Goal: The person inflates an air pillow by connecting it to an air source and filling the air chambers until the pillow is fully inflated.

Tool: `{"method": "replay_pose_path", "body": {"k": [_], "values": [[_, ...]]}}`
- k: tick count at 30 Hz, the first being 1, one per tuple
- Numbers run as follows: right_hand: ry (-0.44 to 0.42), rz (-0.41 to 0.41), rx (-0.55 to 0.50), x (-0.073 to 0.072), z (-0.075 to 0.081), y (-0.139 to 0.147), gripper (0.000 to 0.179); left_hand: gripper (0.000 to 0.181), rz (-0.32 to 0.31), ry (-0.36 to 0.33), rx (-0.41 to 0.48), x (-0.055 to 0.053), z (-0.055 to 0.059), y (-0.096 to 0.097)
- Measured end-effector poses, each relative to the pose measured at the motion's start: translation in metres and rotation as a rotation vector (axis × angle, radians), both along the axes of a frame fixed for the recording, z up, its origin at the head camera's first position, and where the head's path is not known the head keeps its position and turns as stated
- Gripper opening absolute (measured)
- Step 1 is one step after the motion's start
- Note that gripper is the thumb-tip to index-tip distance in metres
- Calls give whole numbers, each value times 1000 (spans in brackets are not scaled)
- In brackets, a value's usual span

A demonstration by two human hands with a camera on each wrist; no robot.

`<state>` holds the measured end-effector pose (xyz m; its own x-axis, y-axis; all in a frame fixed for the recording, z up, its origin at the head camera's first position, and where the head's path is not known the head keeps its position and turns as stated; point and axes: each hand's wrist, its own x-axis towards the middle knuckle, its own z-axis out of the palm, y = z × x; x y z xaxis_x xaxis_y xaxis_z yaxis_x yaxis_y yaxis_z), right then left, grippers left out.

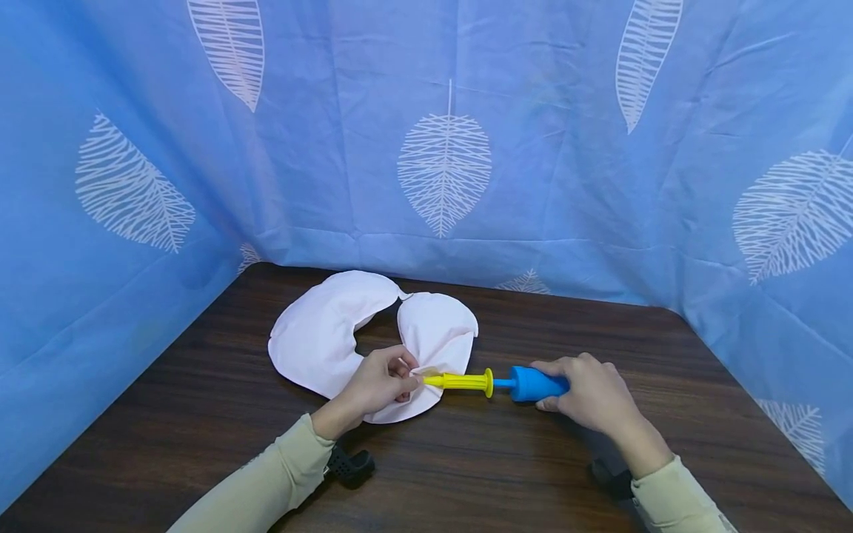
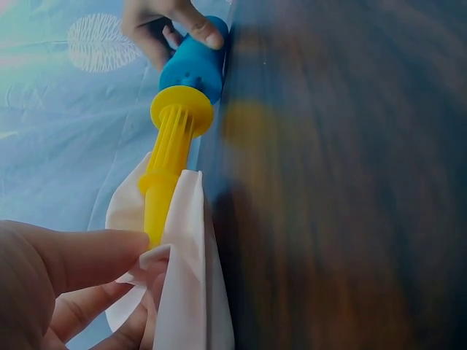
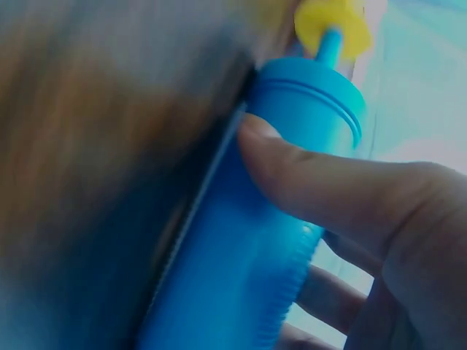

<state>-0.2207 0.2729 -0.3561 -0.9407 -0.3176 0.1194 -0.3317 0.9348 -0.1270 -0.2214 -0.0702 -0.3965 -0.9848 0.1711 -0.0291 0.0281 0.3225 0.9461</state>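
A pale pink inflatable neck pillow [image 1: 309,337] lies on the table, creased at its right end. The yellow nozzle end [image 1: 466,381] of a hand pump meets the pillow's near right part. There my left hand [image 1: 380,385] pinches the pillow's bunched material around the nozzle tip; in the left wrist view the thumb touches the yellow tip [image 2: 157,211]. Folds hide the exact joint. My right hand [image 1: 589,392] grips the pump's blue barrel [image 3: 241,219], thumb along one side and fingers round the other. A thin blue rod [image 1: 504,383] shows between the barrel and the yellow flange.
The dark wood-grain table [image 1: 520,474] spreads beneath both hands. A blue curtain [image 1: 533,148] with white leaf prints hangs along the back and both sides. Black wrist devices [image 1: 352,468] sit below both wrists, close to the tabletop.
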Motion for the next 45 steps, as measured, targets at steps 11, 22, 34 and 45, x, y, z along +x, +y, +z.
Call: {"method": "replay_pose_path", "body": {"k": [11,22,34,45], "values": [[45,31,0,9,-6,-28,63,13,-26,9,1,0,0,-1],[-67,-43,-9,0,3,6,65,13,-15,19,-7,-1,2,0],[-182,-169,-80,-13,9,64,68,13,-2,1,16,0,3,-1],[-134,-150,-54,-11,10,58,66,12,38,-13,-13,-2,2,-2]]}}
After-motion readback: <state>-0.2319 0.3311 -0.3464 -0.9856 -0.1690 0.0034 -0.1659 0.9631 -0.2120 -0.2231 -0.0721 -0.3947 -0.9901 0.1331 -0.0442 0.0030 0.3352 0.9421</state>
